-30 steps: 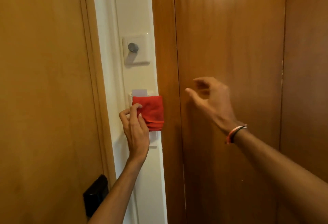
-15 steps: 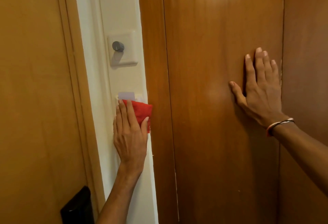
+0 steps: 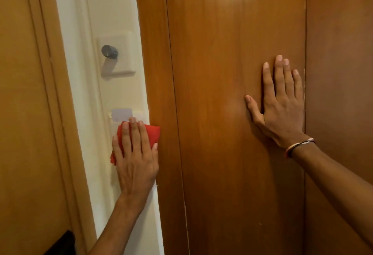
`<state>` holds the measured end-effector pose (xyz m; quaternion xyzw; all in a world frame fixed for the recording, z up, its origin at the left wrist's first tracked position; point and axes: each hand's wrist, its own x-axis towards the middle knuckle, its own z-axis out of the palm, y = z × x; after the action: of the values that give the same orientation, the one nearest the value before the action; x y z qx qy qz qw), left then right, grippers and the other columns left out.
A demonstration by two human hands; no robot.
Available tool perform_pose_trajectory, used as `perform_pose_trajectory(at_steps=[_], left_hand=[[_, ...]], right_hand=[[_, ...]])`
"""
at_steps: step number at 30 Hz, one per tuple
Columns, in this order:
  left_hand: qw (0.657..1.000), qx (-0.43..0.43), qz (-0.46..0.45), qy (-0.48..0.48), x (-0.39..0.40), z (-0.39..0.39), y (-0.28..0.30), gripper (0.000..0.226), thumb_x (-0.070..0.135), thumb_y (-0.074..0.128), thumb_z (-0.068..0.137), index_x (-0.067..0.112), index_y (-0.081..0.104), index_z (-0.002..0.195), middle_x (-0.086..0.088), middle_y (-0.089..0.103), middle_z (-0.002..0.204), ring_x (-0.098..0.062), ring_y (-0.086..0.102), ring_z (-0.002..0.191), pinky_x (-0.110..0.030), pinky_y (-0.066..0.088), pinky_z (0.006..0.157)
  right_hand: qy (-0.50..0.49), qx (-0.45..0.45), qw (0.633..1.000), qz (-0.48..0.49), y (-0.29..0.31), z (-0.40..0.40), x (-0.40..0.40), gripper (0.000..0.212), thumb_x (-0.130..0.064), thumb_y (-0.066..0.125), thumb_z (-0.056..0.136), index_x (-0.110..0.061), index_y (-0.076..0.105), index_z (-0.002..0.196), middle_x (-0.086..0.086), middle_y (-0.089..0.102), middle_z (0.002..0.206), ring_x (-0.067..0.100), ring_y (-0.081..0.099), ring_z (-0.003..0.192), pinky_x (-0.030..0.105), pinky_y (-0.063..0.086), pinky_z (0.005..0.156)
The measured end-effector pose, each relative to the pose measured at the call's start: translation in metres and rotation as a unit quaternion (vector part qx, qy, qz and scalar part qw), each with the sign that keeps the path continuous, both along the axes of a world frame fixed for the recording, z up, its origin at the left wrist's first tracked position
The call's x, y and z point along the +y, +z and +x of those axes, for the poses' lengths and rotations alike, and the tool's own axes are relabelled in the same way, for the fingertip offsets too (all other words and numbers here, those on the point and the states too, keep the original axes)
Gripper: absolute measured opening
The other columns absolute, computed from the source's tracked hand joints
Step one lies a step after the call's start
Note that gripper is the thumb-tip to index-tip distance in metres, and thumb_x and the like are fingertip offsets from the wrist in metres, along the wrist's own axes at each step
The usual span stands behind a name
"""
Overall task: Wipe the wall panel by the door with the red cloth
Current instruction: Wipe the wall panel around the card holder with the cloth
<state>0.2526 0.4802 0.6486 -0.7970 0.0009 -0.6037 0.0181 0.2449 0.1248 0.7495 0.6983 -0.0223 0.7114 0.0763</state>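
While right hand (image 3: 282,111) braces wood, left hand (image 3: 137,153) presses red cloth (image 3: 153,133) against panel edge.

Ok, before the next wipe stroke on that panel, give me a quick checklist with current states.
1. Red cloth pressed flat to the white wall panel under the left hand: ok.
2. Cloth spread under the whole palm: not ok, it bunches toward the fingers.
3. Right hand braced flat on the wooden door: ok.
4. Card above the cloth seated in its slot: cannot tell.
5. Path up to the knob plate free: not ok, the card stands in the way.
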Motion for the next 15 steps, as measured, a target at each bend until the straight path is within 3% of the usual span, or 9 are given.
perform_pose_trajectory(at_steps=[2,5,6,10,13,15], left_hand=[[1.0,-0.012,-0.003,-0.028,0.011,0.003,0.005,0.071,0.043,0.03,0.107,0.004,0.007,0.161,-0.021,0.01,0.169,-0.037,0.004,0.158,-0.052,0.011,0.128],[0.988,-0.033,-0.136,-0.061,0.011,0.005,0.015,0.069,0.042,0.031,0.108,0.005,0.007,0.162,-0.021,0.013,0.169,-0.038,0.009,0.158,-0.052,0.02,0.127],[0.987,-0.027,-0.144,-0.063,0.006,0.004,0.015,0.069,0.042,0.031,0.108,0.007,0.007,0.162,-0.022,0.013,0.169,-0.04,0.009,0.157,-0.054,0.021,0.126],[0.997,0.003,0.004,-0.078,0.009,0.002,0.003,0.064,0.046,0.032,0.106,0.024,0.011,0.163,-0.026,0.013,0.168,-0.048,0.007,0.155,-0.062,0.018,0.123],[0.99,-0.021,-0.114,-0.083,0.016,0.004,0.016,0.06,0.042,0.032,0.107,0.025,0.014,0.162,-0.025,0.013,0.168,-0.048,0.009,0.155,-0.067,0.027,0.119],[0.992,-0.011,-0.099,-0.082,0.008,0.003,0.012,0.061,0.041,0.034,0.107,0.025,0.012,0.163,-0.024,0.011,0.169,-0.047,0.006,0.155,-0.065,0.022,0.122]], right_hand=[[0.001,-0.006,1.0,-0.004,0.0,0.0,0.0,0.08,-0.061,0.034,0.106,-0.01,0.021,0.167,0.02,0.018,0.173,0.033,0.018,0.162,0.052,0.02,0.132],[0.004,-0.007,1.0,-0.003,0.0,-0.001,0.001,0.08,-0.061,0.034,0.106,-0.009,0.022,0.166,0.02,0.019,0.173,0.034,0.019,0.162,0.052,0.02,0.132],[0.004,-0.005,1.0,-0.002,0.0,-0.001,0.001,0.08,-0.061,0.034,0.106,-0.009,0.022,0.166,0.02,0.019,0.173,0.034,0.018,0.162,0.052,0.02,0.132],[0.008,0.002,1.0,0.001,0.001,-0.004,0.003,0.08,-0.06,0.033,0.106,-0.01,0.021,0.166,0.021,0.019,0.173,0.034,0.018,0.162,0.052,0.018,0.132],[0.011,0.002,1.0,0.004,0.001,-0.005,0.004,0.079,-0.06,0.033,0.106,-0.01,0.022,0.166,0.021,0.018,0.173,0.034,0.017,0.162,0.052,0.018,0.132],[0.011,0.001,1.0,0.006,0.0,-0.004,0.004,0.079,-0.06,0.033,0.106,-0.009,0.022,0.166,0.021,0.018,0.173,0.034,0.018,0.162,0.052,0.018,0.132]])
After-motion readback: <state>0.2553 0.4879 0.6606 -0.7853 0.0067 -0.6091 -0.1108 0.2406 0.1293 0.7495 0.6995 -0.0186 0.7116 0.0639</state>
